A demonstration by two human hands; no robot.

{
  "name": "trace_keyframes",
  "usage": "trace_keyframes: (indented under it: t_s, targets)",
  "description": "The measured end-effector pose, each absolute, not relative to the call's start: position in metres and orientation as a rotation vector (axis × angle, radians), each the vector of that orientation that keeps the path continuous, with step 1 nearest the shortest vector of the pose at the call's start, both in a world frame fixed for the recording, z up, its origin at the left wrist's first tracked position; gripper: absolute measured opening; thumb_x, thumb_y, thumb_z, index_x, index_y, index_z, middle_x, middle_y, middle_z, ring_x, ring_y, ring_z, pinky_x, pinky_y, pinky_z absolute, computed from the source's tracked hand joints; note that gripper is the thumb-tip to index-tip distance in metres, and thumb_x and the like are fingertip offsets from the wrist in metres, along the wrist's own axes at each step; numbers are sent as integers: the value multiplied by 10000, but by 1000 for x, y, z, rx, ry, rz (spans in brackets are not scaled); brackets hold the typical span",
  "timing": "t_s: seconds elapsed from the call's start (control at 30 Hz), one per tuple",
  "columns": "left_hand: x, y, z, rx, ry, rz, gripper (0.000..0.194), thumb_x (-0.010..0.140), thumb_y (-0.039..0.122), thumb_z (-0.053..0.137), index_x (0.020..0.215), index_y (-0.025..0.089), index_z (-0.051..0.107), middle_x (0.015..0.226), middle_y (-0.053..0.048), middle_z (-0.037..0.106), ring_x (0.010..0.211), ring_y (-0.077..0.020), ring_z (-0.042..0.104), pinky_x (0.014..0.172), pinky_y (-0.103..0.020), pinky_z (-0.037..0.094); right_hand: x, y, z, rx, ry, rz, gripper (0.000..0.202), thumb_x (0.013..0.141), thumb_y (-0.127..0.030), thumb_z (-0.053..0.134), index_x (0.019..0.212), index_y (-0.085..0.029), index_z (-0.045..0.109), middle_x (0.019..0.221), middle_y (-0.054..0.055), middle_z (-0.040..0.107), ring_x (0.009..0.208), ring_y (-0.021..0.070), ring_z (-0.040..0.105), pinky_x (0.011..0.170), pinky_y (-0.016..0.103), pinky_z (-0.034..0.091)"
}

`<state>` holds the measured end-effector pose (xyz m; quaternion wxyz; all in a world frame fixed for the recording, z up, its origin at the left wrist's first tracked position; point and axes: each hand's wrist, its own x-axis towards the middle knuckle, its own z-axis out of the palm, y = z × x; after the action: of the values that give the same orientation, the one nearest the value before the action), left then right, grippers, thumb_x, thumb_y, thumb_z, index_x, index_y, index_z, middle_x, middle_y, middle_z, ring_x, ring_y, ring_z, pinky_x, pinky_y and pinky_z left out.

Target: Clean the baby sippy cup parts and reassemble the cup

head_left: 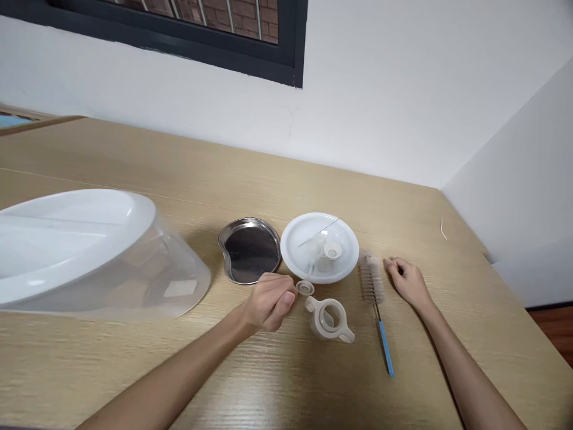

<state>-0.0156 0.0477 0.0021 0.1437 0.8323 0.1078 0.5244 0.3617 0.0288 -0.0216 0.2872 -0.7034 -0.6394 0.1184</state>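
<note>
Though small next to all else, round cap (pixel 305 288): at fingertip edge of L hand (pixel 271 301), on its R side; circular, so no long axis to line up; broad face up.
L hand: nearest by far; fingers curled in, thumb on near side; pinching cap or merely abutting it, can't tell from this angle.
Two-handled cup (pixel 319 318): just near side of cap, slightly R; mouth up; long axis ear to ear, far-L to near-R.
Bowl (pixel 290 248): white, just far side of cap, slightly R; w/ white ring (pixel 332 251) inside plus clear pc, blurred; thin rod (pixel 319 233) across top.
Brush (pixel 372 280): R of bowl + cup; bristles far, blue handle (pixel 385 349) near; long axis approx near–far, near end angled R.
R hand (pixel 409 283): just R of brush, well apart from cap; resting on table (pixel 250 388), loosely fisted, nothing visible in it.
Kidney tray (pixel 250 251): steel, far side of L hand, beside bowl.
Bin (pixel 183 269): big, translucent, white-topped, L of tray.
</note>
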Motion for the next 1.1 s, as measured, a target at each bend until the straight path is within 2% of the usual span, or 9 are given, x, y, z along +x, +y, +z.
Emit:
trace_keyframes:
  t_s: [0.17, 0.5, 0.9, 1.1]
  targets:
    - [-16, 47, 2, 2421, 303, 1472, 288, 1022, 141, 329, 767, 190, 454, 576, 10, 464, 500, -123, 386, 504, -282, 283, 362, 28, -23, -1887, -1722, 321, 512, 965, -609, 424, 643, -213, 469, 598, -8, 480, 595, 155, 478, 607, 281, 339]
    - [-15, 45, 3, 2439, 315, 1489, 281, 1008, 140, 355, 745, 197, 436, 555, 19, 455, 478, -122, 364, 497, -297, 250, 362, 29, -22, -1900, -1756, 311, 512, 976, -598, 412, 643, -213, 470, 606, -5, 507, 600, 157, 496, 617, 286, 342]
    - [-12, 35, 16, 2555, 249, 1425, 213, 913, 55, 453, 756, 198, 462, 566, 24, 443, 499, -135, 349, 502, -295, 258, 355, 28, -19, -1860, -1864, 267, 456, 1012, -492, 404, 654, -219, 475, 624, 11, 560, 627, 174, 524, 654, 302, 342]
    - [-9, 29, 17, 2599, 248, 1343, 228, 877, 28, 492, 737, 202, 451, 564, 28, 434, 505, -137, 343, 500, -302, 255, 353, 28, -24, -1866, -1878, 217, 430, 1011, -453, 416, 647, -225, 413, 637, 14, 562, 662, 188, 509, 701, 313, 333]
